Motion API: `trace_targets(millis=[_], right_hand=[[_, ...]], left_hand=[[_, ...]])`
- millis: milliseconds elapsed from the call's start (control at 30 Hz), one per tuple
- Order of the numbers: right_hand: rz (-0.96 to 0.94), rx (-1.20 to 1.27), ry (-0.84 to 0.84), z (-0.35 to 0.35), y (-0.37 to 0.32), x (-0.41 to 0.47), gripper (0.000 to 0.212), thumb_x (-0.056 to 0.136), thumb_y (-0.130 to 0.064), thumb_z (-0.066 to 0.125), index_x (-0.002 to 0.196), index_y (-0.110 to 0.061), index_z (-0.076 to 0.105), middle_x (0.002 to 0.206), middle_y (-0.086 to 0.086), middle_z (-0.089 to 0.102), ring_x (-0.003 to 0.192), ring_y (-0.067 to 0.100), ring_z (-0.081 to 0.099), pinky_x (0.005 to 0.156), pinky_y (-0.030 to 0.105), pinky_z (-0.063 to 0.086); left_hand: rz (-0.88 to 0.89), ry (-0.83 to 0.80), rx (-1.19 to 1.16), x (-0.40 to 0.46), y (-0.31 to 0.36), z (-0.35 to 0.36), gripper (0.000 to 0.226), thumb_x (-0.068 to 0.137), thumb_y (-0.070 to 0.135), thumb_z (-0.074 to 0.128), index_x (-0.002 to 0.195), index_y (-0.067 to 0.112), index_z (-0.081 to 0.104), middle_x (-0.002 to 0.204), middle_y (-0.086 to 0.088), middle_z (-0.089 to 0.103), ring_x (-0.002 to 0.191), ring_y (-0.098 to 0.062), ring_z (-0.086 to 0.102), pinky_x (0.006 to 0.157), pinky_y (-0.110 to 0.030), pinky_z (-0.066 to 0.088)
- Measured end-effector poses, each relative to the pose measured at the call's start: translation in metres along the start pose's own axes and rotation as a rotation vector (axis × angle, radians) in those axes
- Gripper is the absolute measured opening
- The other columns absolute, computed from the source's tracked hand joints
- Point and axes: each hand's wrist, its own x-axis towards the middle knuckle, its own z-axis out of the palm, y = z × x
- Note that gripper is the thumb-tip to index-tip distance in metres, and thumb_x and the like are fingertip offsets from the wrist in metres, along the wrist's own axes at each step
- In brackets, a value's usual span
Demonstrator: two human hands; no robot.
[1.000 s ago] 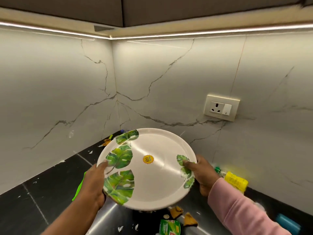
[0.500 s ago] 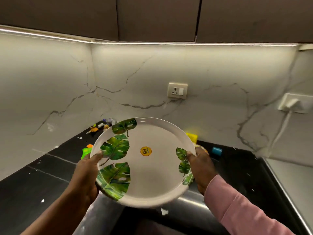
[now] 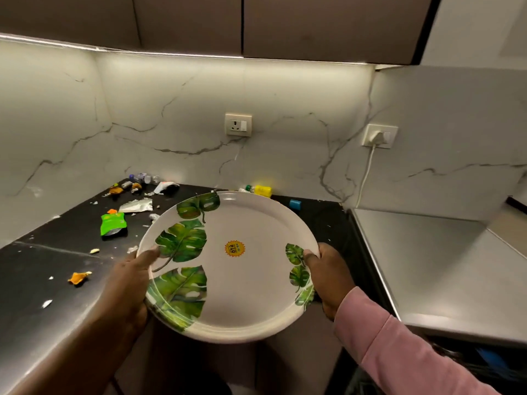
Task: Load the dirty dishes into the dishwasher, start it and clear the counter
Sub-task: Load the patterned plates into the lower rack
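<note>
A white plate [image 3: 245, 283] with green leaf prints and a round yellow sticker is held tilted toward me, in front of the black counter [image 3: 42, 269]. My left hand [image 3: 129, 283] grips its left rim, thumb on the face. My right hand [image 3: 330, 276], in a pink sleeve, grips the right rim the same way. At the lower right, under a steel top [image 3: 445, 269], a dark opening with racks [image 3: 484, 363] shows; little of it can be made out.
Litter lies on the counter: a green pouch [image 3: 112, 223], a foil wrapper [image 3: 137, 206], orange scraps [image 3: 77, 278], small bottles [image 3: 144, 178], a yellow bottle [image 3: 261, 190], a blue cap [image 3: 295, 204]. Two wall sockets [image 3: 238, 125], one with a white cable [image 3: 366, 172]. Dark cabinets hang overhead.
My view has swung right and pulled back from the corner. The plate, still in both hands, has come away from the counter toward the steel top side.
</note>
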Motion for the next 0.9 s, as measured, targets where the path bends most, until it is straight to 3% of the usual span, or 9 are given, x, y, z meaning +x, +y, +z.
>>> trace_targets(millis=[100, 167, 233, 367, 533, 667, 800, 900], right_hand=[[-0.016, 0.021, 0.022, -0.039, 0.023, -0.033, 0.015, 0.096, -0.023, 0.049, 0.102, -0.013, 0.059, 0.096, 0.009, 0.066, 0.087, 0.024, 0.066, 0.079, 0.045, 0.057], [-0.018, 0.021, 0.033, -0.067, 0.042, -0.057, 0.016, 0.097, -0.023, 0.048, 0.104, -0.014, 0.059, 0.097, 0.007, 0.065, 0.087, 0.022, 0.065, 0.073, 0.037, 0.057], [-0.001, 0.048, 0.029, -0.104, 0.063, -0.092, 0.015, 0.097, -0.021, 0.048, 0.104, -0.013, 0.059, 0.097, 0.007, 0.065, 0.085, 0.022, 0.065, 0.065, 0.03, 0.054], [0.043, 0.024, 0.051, -0.154, 0.101, -0.144, 0.015, 0.095, -0.023, 0.05, 0.1, -0.014, 0.061, 0.098, 0.01, 0.067, 0.089, 0.027, 0.064, 0.083, 0.042, 0.054], [0.077, 0.037, 0.052, -0.21, 0.14, -0.202, 0.017, 0.097, -0.023, 0.047, 0.103, -0.015, 0.061, 0.1, 0.008, 0.067, 0.091, 0.025, 0.064, 0.084, 0.041, 0.054], [0.123, 0.045, 0.081, -0.25, 0.176, -0.255, 0.017, 0.098, -0.022, 0.046, 0.105, -0.016, 0.061, 0.099, 0.006, 0.067, 0.088, 0.022, 0.065, 0.08, 0.036, 0.054], [0.181, 0.0, 0.14, -0.288, 0.232, -0.321, 0.015, 0.099, -0.022, 0.045, 0.1, -0.015, 0.058, 0.096, 0.005, 0.066, 0.078, 0.013, 0.06, 0.06, 0.023, 0.047], [0.231, -0.013, 0.187, -0.31, 0.28, -0.361, 0.016, 0.1, -0.023, 0.044, 0.104, -0.016, 0.057, 0.098, 0.004, 0.065, 0.08, 0.013, 0.061, 0.054, 0.016, 0.044]], left_hand=[[0.001, -0.001, -0.009, -0.047, -0.022, 0.014, 0.026, 0.099, 0.02, 0.051, 0.121, 0.009, 0.056, 0.106, -0.022, 0.068, 0.069, -0.037, 0.072, 0.053, -0.054, 0.057], [0.001, 0.015, -0.022, -0.085, -0.045, 0.023, 0.026, 0.099, 0.019, 0.049, 0.122, 0.008, 0.055, 0.104, -0.022, 0.067, 0.061, -0.034, 0.071, 0.047, -0.049, 0.055], [0.003, 0.02, -0.031, -0.133, -0.075, 0.034, 0.026, 0.099, 0.018, 0.049, 0.122, 0.007, 0.055, 0.103, -0.023, 0.068, 0.065, -0.036, 0.072, 0.05, -0.05, 0.056], [-0.04, 0.02, -0.009, -0.202, -0.115, 0.04, 0.025, 0.099, 0.018, 0.049, 0.117, 0.005, 0.06, 0.091, -0.02, 0.073, 0.072, -0.038, 0.072, 0.054, -0.052, 0.057], [-0.111, -0.014, -0.007, -0.277, -0.156, 0.048, 0.03, 0.099, 0.018, 0.048, 0.122, 0.003, 0.057, 0.102, -0.025, 0.071, 0.084, -0.043, 0.07, 0.061, -0.056, 0.057], [-0.164, -0.031, 0.02, -0.333, -0.189, 0.06, 0.028, 0.099, 0.019, 0.047, 0.118, 0.002, 0.059, 0.096, -0.023, 0.072, 0.078, -0.04, 0.071, 0.061, -0.056, 0.058], [-0.232, -0.052, 0.065, -0.385, -0.238, 0.067, 0.045, 0.099, 0.046, 0.041, 0.108, 0.007, 0.061, 0.086, -0.019, 0.074, 0.07, -0.035, 0.072, 0.072, -0.05, 0.056], [-0.273, -0.009, 0.102, -0.421, -0.288, 0.069, 0.045, 0.098, 0.05, 0.039, 0.1, 0.011, 0.061, 0.077, -0.016, 0.074, 0.063, -0.031, 0.072, 0.073, -0.045, 0.053]])
